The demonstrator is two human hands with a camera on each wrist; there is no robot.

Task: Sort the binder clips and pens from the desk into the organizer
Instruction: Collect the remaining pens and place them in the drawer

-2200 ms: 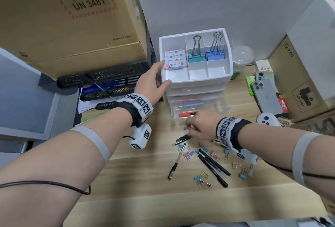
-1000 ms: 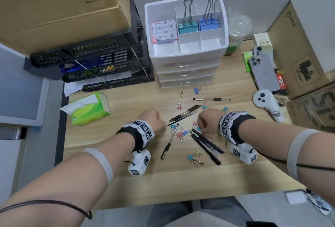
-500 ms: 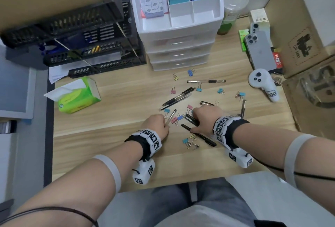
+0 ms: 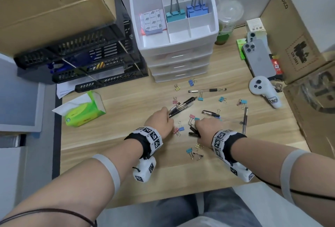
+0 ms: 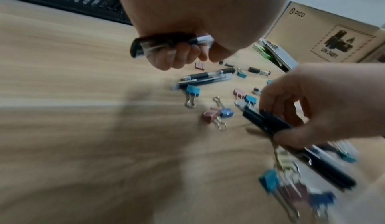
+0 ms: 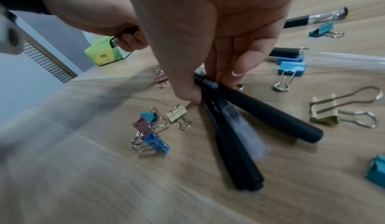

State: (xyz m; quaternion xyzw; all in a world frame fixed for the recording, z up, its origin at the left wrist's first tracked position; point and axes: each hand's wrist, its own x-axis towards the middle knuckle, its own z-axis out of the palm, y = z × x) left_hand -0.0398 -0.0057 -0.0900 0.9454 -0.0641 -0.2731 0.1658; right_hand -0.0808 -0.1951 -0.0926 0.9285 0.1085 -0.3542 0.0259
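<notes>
The white drawer organizer (image 4: 181, 55) stands at the back of the desk with its drawers shut; large teal and blue clips stand in its top tray. Small coloured binder clips (image 4: 192, 82) and several pens (image 4: 206, 90) lie scattered in front of it. My left hand (image 4: 160, 120) grips one clear black pen (image 5: 166, 45) in curled fingers, just short of two more pens (image 5: 206, 79) on the desk. To its right, my right hand (image 4: 203, 127) pinches a bunch of black pens (image 6: 250, 120) between thumb and fingers, their far ends low over the wood.
Black mesh trays (image 4: 90, 60) and a green tissue pack (image 4: 83, 112) sit at the left. A drink cup (image 4: 226, 25), a phone (image 4: 259, 58), a white controller (image 4: 262, 89) and cardboard boxes (image 4: 297, 36) line the right side. The desk's front edge runs just under my forearms.
My left hand came off the organizer down to the desk and now grips a pen. The open drawer is now shut. My right hand has gathered the black pens.
</notes>
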